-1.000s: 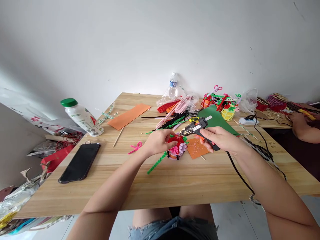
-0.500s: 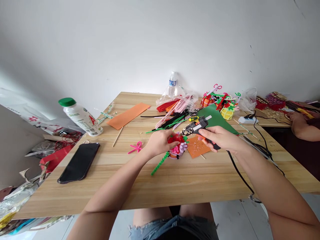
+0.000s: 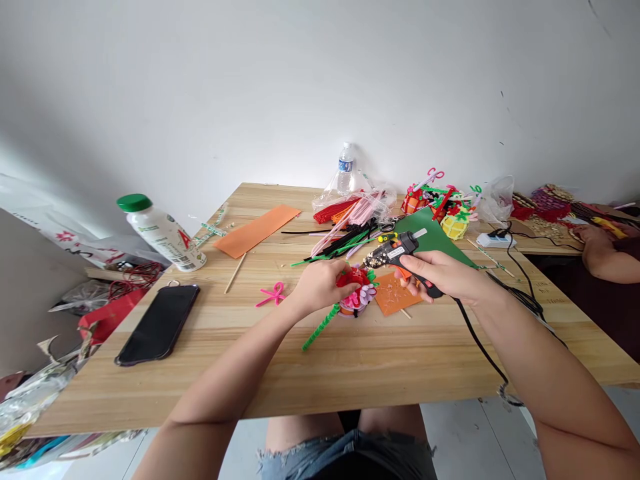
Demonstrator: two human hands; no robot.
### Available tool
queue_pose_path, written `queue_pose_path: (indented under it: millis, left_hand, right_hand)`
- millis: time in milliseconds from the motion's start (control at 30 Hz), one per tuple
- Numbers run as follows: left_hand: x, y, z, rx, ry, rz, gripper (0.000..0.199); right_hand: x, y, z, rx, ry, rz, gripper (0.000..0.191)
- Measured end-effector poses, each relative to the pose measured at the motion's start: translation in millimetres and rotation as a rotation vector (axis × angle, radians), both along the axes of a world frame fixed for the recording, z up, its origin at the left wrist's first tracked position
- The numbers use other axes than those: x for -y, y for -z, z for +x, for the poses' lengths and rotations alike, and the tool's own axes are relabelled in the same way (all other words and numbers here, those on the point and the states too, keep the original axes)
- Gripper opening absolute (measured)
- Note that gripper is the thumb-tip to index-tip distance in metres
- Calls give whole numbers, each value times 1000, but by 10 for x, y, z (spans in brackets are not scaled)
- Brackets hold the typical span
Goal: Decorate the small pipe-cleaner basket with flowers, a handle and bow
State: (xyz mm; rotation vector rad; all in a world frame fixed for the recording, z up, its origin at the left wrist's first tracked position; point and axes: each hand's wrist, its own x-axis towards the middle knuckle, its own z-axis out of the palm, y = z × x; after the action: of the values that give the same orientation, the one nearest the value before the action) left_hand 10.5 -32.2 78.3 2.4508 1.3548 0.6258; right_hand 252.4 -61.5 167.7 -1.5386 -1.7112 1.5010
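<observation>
My left hand (image 3: 323,285) is closed on a small craft of pipe-cleaner flowers (image 3: 364,295) in red, pink, lilac and green, just left of the middle of my reach. A fuzzy green stem (image 3: 321,328) sticks out of it toward the table's front edge. In my right hand (image 3: 440,273) is a black and orange glue gun (image 3: 397,253), its nozzle tip by the top of the flowers. An orange paper square (image 3: 397,294) with glue strands lies under the gun. Left of my left hand rests a pink pipe-cleaner bow (image 3: 273,294).
A phone (image 3: 159,325) and a white bottle (image 3: 165,233) stand at the left. Pipe cleaners (image 3: 357,223), green paper (image 3: 435,233) and finished crafts (image 3: 450,207) lie behind. The gun's cable hangs at right; another person's hand (image 3: 593,237) is far right.
The glue gun has shifted very slightly in my right hand, its nozzle still by the flowers. My left hand has stayed in place on the craft.
</observation>
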Motion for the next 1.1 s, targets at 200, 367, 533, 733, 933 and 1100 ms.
queue_pose_path:
  millis: [200, 367, 533, 733, 933, 1100]
  left_hand:
    - [11, 0, 12, -1, 1, -1, 25]
    - [14, -6, 12, -1, -8, -9, 26]
    - [23, -16, 8, -7, -12, -18, 26]
    - [10, 11, 12, 5, -9, -7, 27]
    - [13, 2, 12, 2, -12, -14, 26]
    - [25, -7, 12, -12, -10, -12, 26]
  right_hand:
    - [2, -6, -35, 54, -4, 44, 61]
    - [14, 35, -45, 125, 6, 54, 59]
    - [37, 54, -47, 173, 26, 63, 58]
    - [64, 60, -33, 206, 38, 87, 57]
    - [85, 73, -35, 227, 47, 94, 55]
    - [99, 80, -44, 218, 51, 112, 53]
